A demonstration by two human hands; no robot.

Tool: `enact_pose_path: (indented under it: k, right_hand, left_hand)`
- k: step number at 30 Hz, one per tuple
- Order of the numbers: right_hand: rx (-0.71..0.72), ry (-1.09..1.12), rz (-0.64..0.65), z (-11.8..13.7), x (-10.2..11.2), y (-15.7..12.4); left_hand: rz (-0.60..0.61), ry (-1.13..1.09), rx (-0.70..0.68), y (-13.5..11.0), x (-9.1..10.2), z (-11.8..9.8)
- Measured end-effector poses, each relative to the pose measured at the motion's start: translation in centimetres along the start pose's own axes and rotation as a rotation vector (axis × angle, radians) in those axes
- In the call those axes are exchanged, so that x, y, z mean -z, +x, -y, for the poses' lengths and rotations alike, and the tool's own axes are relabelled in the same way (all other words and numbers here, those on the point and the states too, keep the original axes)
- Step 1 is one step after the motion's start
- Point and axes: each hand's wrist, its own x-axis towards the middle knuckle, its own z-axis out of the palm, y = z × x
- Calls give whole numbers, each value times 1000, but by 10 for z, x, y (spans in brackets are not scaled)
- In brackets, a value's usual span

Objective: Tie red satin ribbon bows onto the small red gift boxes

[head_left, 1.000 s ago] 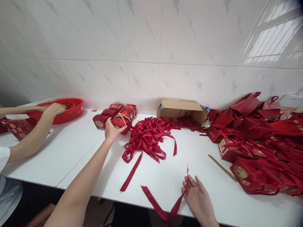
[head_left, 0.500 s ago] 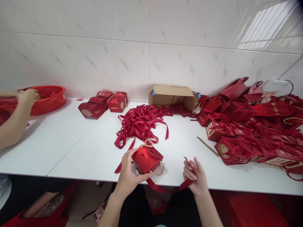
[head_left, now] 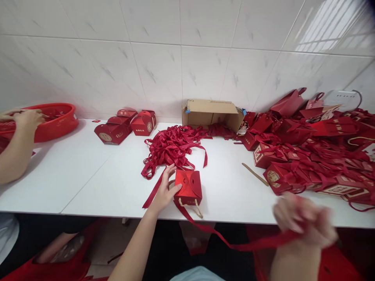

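A small red gift box (head_left: 189, 189) with a twisted cream cord handle (head_left: 195, 202) stands at the table's front edge. My left hand (head_left: 166, 191) rests against its left side, thumb on top and fingers behind. From under the box a dark red ribbon (head_left: 216, 234) runs rightward past the edge. Its far stretch is pinched in my right hand (head_left: 304, 220), which is raised at the right and blurred. The ribbon's other end (head_left: 154, 191) lies left of the box. Just behind sits a tangled heap of red ribbons (head_left: 174, 146).
An open cardboard box (head_left: 211, 107) stands by the wall. Many finished-looking red boxes (head_left: 307, 156) are piled at right. Two or three red boxes (head_left: 117, 127) stand back left. A tan strip (head_left: 254, 174) lies on the table (head_left: 88, 168). Another person's hand (head_left: 29, 119) is over a red basin (head_left: 66, 121).
My right hand has swung right with the ribbon, drawing it out longer. The box has turned and stands more squarely. My left hand has shifted slightly on its left side.
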Motion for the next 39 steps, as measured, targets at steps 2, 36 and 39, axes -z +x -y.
enact_pose_path:
  k: [2,36,39]
  right_hand:
    - [2,-213,149,-9,-45,14]
    - [379,-728,559,-54,-147,55]
    - [462,-554,480,-26,-147,42]
  left_hand:
    - [-33,142,-96,-2,-4,-11]
    - [-144,268,-306,-4,-13,-56]
    - [-127,338,-309,-13,-8,-54]
